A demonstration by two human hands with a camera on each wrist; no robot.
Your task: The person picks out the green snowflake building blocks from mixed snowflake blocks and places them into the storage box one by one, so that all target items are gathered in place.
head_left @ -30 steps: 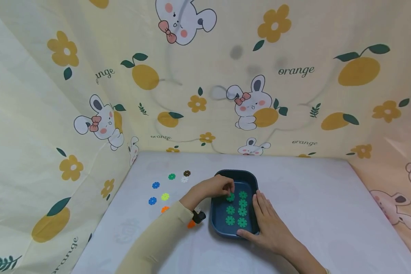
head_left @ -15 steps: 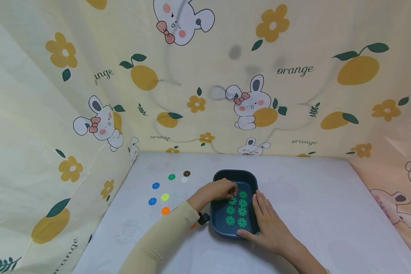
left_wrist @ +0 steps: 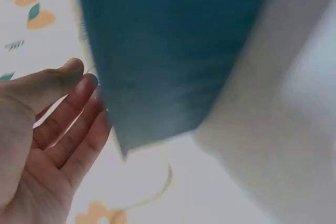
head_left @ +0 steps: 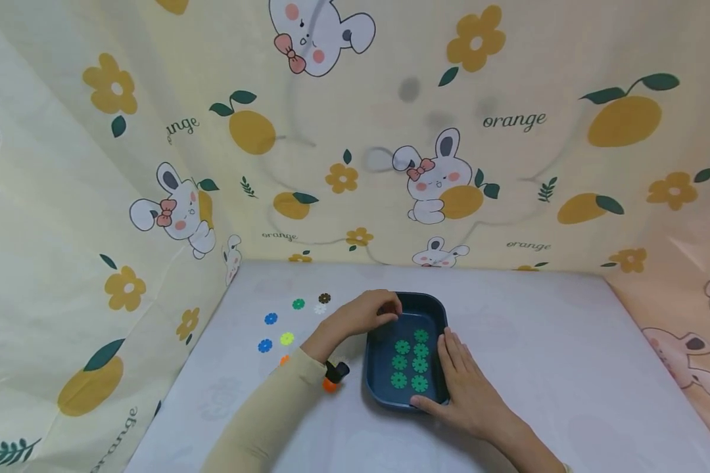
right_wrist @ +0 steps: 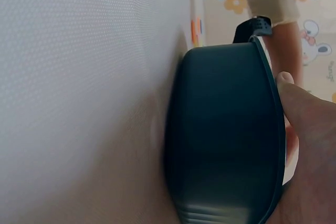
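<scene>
A dark blue rectangular tray [head_left: 380,391] stands on the table with several green flower-shaped discs [head_left: 420,364] lying in two columns on its floor. Over the tray's far left rim hovers my left hand [head_left: 367,312], its fingers loosely bent and holding nothing. The left wrist view has that hand [left_wrist: 58,124] beside the blurred tray wall [left_wrist: 163,66], thumb apart from the fingers. My right hand [head_left: 470,394] rests along the tray's right side with straight fingers, thumb over the near right corner. In the right wrist view its thumb [right_wrist: 286,78] touches the rim.
Left of the tray lie loose flower discs: blue ones [head_left: 264,345], a yellow one [head_left: 286,338], a green one [head_left: 298,304], a brown one [head_left: 325,298] and a white one [head_left: 320,309]. Orange pieces [head_left: 330,385] lie partly behind the left wrist's black camera [head_left: 337,372]. A patterned curtain [head_left: 355,131] surrounds the table.
My left hand shifted a green disc slightly nearer in the left column, let go of it, and rose away toward the tray's far left rim. The right hand stayed in place.
</scene>
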